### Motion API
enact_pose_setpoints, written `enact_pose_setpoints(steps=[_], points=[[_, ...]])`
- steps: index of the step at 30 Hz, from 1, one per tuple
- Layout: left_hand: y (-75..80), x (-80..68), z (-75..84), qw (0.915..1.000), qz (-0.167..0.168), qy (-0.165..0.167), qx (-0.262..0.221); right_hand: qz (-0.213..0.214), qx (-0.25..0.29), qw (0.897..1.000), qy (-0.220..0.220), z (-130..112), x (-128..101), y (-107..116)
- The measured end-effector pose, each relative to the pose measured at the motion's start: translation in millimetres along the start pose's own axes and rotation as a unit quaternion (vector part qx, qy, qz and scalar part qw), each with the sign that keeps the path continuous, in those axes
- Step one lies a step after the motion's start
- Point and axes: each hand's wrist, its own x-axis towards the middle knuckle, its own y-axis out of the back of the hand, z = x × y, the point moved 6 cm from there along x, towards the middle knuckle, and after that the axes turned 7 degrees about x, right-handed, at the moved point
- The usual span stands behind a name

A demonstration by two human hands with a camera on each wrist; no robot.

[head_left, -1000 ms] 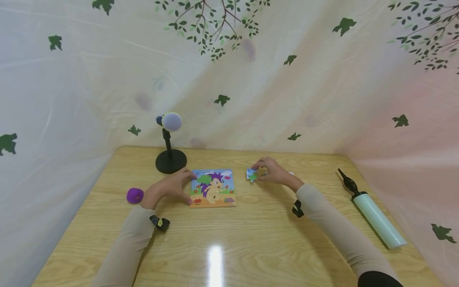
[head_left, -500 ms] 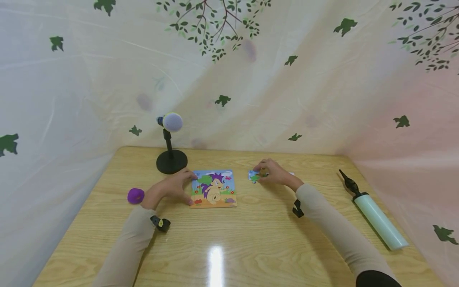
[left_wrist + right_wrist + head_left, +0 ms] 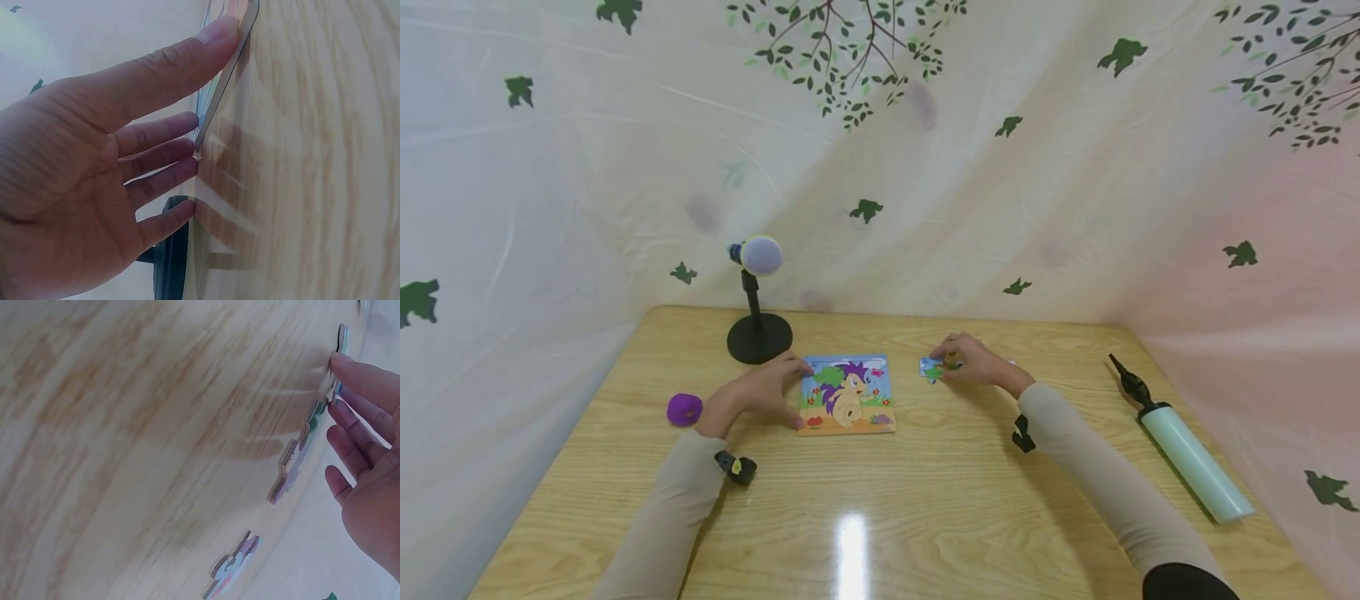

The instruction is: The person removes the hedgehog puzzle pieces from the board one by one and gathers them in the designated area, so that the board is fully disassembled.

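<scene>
Your left hand (image 3: 752, 396) lies spread against the left edge of the puzzle board (image 3: 847, 394), thumb at its near-left corner and fingertips (image 3: 187, 150) straight against its side; it grips nothing. Your right hand (image 3: 973, 360) rests fingers-down on a loose puzzle piece (image 3: 931, 368) just right of the board, with the fingers nearly straight in the wrist view, touching the piece rather than pinching it. Further loose pieces (image 3: 292, 464) lie in a row beside that hand, one of them (image 3: 232, 564) a little apart from the rest.

The board sits flat near the middle of the surface (image 3: 880, 533), toward the far edge, and shows a purple-spined hedgehog picture. Between your two hands there is only the board itself.

Beyond your left hand, a small purple ball (image 3: 684, 409) lies toward the left edge. A microphone on a round black stand (image 3: 758, 335) stands near the far edge, just behind the board's far-left corner. Well off to the right, a pale green hand pump (image 3: 1187, 454) with a black nozzle lies along the right edge. A leaf-printed sheet (image 3: 880, 150) hangs behind and around the surface.
</scene>
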Motion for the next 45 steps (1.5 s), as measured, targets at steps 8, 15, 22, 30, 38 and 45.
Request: enact_pose_setpoints(steps=[8,15,22,30,38,45], points=[[0.1,0.2,1.4,1.0,0.002,-0.004,0.003,-0.01,0.01,1.0,0.006,0.5,-0.9,0.8],[1.2,-0.2,2.2,1.0,0.003,-0.002,0.005,-0.014,0.012,1.0,0.003,0.7,-1.1,1.0],[1.3,0.3,2.0,1.0,0.002,-0.003,0.006,-0.016,0.018,1.0,0.009,-0.4,-0.7,1.4],[1.1,0.2,2.4,1.0,0.004,-0.007,-0.001,-0.018,0.013,1.0,-0.002,-0.1,0.1,1.0],[1.1,-0.1,3.8,0.9999,0.004,-0.01,0.003,-0.022,0.018,0.999,-0.017,0.4,0.0,0.4],[0.8,0.0,2.6,1.0,0.001,-0.007,-0.003,-0.017,0.025,0.999,-0.012,-4.1,0.6,-2.5]])
